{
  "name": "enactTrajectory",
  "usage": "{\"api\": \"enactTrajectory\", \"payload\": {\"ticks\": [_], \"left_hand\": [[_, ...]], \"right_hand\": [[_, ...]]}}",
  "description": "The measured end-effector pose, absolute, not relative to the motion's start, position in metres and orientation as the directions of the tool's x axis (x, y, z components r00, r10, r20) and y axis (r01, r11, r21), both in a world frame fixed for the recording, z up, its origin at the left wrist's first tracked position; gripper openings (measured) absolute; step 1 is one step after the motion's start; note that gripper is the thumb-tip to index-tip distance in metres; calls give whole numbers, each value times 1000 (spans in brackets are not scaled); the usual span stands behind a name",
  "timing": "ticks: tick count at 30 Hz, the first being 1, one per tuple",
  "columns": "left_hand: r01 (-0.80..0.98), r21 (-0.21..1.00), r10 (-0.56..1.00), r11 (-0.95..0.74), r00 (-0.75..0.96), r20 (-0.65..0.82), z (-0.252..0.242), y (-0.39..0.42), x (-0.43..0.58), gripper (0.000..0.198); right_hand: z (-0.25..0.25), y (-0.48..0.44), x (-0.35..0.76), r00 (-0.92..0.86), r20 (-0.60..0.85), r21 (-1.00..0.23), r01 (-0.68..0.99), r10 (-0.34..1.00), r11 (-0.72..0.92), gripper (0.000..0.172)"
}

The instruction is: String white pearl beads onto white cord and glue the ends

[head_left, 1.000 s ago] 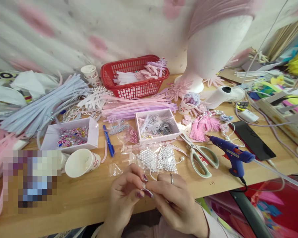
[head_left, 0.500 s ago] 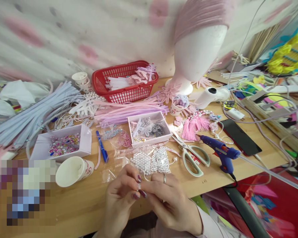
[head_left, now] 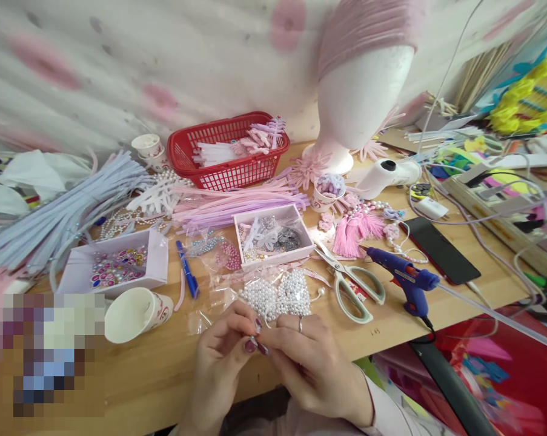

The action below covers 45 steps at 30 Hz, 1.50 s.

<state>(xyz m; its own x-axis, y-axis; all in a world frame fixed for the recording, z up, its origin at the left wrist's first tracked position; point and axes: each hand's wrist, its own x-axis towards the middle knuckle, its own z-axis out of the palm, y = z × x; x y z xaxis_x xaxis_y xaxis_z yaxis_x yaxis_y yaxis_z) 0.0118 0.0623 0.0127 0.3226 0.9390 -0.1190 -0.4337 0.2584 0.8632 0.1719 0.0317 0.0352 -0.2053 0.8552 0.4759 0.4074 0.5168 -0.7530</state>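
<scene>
At the table's front edge my left hand (head_left: pixel 223 360) is closed in a pinch, thumb against fingertips. My right hand (head_left: pixel 312 363), with a ring on one finger, is closed too, and its fingertips meet those of the left. Between them shows a small pale piece (head_left: pixel 254 341), too small and too covered to name. Part of a thin white cord (head_left: pixel 266 319) shows just above the fingers. Right behind the hands lie clear bags of white pearl beads (head_left: pixel 260 297), with a loose pearl (head_left: pixel 321 292) beside them.
Scissors (head_left: pixel 346 284), a blue glue gun (head_left: pixel 404 275) and a phone (head_left: pixel 441 249) lie to the right. A paper cup (head_left: pixel 157 307) lies tipped at left, near a blue pen (head_left: pixel 188 272). Behind are white bead boxes (head_left: pixel 277 257), pipe cleaners and a red basket (head_left: pixel 232 175).
The fingertips have shifted very slightly around the small pale piece, and both hands remain pinched together. Nothing on the table has moved.
</scene>
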Motion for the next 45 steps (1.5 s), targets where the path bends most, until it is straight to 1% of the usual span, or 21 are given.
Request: {"api": "enactTrajectory", "payload": {"ticks": [6,14,18,23,27,31,36,40,45], "left_hand": [[-454,865,948,214,310,-72,14,63,12,11],[-550,774,934,315,324,-150,17,62,17,10],[-529,803,942,275,317,-113,15,60,13,7],[-475,851,949,222,305,-78,5,54,7,4],[-471,853,955,225,281,-96,0,52,6,4],[-468,853,955,232,277,-107,2,53,7,4],[-451,850,948,271,280,-154,3,55,7,4],[-440,843,940,309,278,-199,5,56,8,9],[-441,836,934,328,284,-216,8,57,9,10]], "right_hand": [[36,32,173,-180,438,-789,392,881,473,14],[36,29,171,-211,427,-776,414,879,476,22],[36,28,170,-226,424,-771,417,877,481,25],[36,27,170,-248,420,-756,437,873,488,25],[37,27,168,-234,397,-771,439,887,461,25],[39,27,166,-215,360,-821,389,908,418,19],[40,28,165,-193,278,-852,402,941,335,15],[42,30,165,-180,251,-863,403,951,304,14],[45,31,165,-178,210,-877,400,961,265,15]]}}
